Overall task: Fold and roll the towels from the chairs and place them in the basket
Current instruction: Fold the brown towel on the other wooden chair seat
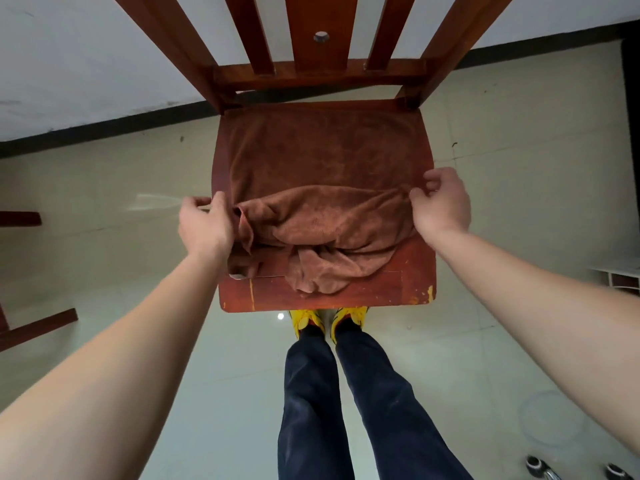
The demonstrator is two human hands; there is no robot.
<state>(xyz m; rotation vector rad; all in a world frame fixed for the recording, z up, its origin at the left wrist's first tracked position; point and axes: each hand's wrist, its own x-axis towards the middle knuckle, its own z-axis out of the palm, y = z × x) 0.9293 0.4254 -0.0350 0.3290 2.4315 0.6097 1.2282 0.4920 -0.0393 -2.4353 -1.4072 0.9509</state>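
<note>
A brown towel [322, 168] lies spread over the seat of a reddish wooden chair [346, 296]. Its far half is flat against the seat; its near part is bunched and hangs in folds toward the seat's front. My left hand [204, 225] pinches the towel's left edge at the seat's left side. My right hand [441, 202] pinches the right edge at the seat's right side. Both hands hold the cloth slightly lifted across the middle of the seat. No basket is in view.
The chair's slatted back [311, 36] rises at the top, near a white wall. Another wooden furniture piece [34, 327] shows at the left edge. My legs and yellow shoes [325, 320] stand just before the seat. Chair castors [540, 465] show at bottom right on the pale tiled floor.
</note>
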